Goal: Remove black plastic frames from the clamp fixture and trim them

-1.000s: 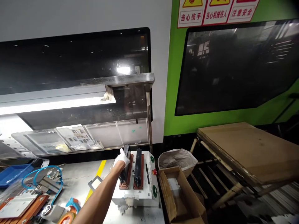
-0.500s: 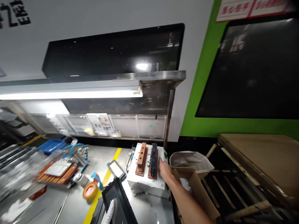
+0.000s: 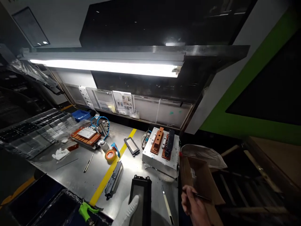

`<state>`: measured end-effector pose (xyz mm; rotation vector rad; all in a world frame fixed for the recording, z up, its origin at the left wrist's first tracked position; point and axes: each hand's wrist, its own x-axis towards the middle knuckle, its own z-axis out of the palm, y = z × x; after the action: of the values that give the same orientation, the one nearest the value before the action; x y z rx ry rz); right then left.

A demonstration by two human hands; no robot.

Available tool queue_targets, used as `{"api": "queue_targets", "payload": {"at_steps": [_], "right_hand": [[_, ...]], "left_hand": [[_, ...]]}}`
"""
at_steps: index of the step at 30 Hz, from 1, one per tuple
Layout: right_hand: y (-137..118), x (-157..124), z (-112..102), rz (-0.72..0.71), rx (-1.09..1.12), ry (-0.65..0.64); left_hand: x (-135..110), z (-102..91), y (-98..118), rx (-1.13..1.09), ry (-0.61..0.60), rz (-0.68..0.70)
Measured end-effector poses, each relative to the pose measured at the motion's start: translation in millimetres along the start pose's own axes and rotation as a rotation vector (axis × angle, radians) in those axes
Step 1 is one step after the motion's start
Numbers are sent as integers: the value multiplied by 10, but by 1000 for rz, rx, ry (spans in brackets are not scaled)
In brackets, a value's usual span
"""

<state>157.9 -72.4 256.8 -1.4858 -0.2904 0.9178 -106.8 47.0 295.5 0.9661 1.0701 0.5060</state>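
Note:
My left hand (image 3: 128,211), in a white glove, grips a black rectangular plastic frame (image 3: 147,201) with a grey panel at the bottom centre; its thumb lies over the panel. My right hand (image 3: 193,205), bare, is closed over the cardboard box at the table's right edge. A slim dark object (image 3: 201,197) sticks out of its fingers; its kind is unclear. Between the hands lies a craft knife (image 3: 166,204) with a pale handle. Beyond them stands a white fixture block (image 3: 160,163), bearing a brown holder (image 3: 157,141) and a black part (image 3: 169,142) on a brown base.
A black part (image 3: 114,180) and a framed panel (image 3: 132,146) lie near the yellow stripe. Orange tape (image 3: 110,155), a brown fixture (image 3: 87,136) and clear plastic trays (image 3: 39,131) are leftward. A green air gun (image 3: 86,212) is at front; a cardboard box (image 3: 211,182) at right.
My right hand has left the right side of the white fixture block and come nearer, now closed on a slim dark object. The view has turned, and the black frame stays in my left hand.

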Motion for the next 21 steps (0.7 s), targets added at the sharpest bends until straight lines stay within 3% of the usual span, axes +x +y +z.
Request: {"api": "queue_targets", "payload": {"at_steps": [3,8,16,21], "right_hand": [[-318,-238,276,-63,-14,-43],[-782,-332,565,-257,-209,-132],[-821,-261,711,-361,-402,-203],[-831,-253,692,-376,-470,-118]], "left_hand": [[-11,130,261,276,-136,102],[-78,267,483,382,-118,132],[-80,209,402,421,-186,154],[-126,240,413,346,-159,140]]}}
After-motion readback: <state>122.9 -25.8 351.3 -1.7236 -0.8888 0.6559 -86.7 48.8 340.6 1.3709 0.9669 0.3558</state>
